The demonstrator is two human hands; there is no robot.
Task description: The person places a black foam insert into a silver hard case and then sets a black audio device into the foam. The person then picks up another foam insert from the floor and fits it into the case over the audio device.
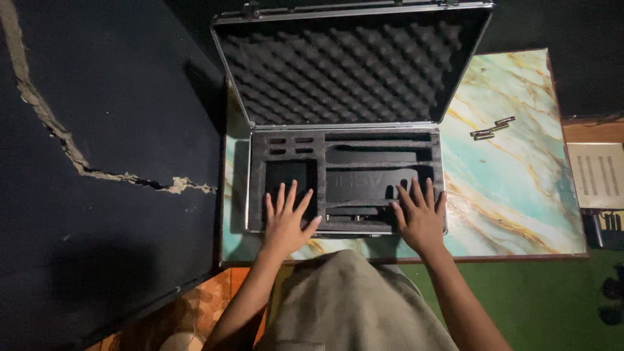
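Resting both open hands, left (286, 221) and right (421, 218), flat on the open case (344, 175) on the bench (513, 195).
Gripping nothing; could get fingers pinched if the raised lid (351, 65) drops.

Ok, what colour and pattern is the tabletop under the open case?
The tabletop is marbled teal and white with gold-orange veins, seen best in the head view.

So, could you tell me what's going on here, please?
A person has an open case on a marbled table. Both hands lie flat, fingers spread, on the near edge of its black foam tray: the left hand by a square cutout, the right hand at the right corner. The lid stands open, lined with foam. A few small batteries lie beside the case.
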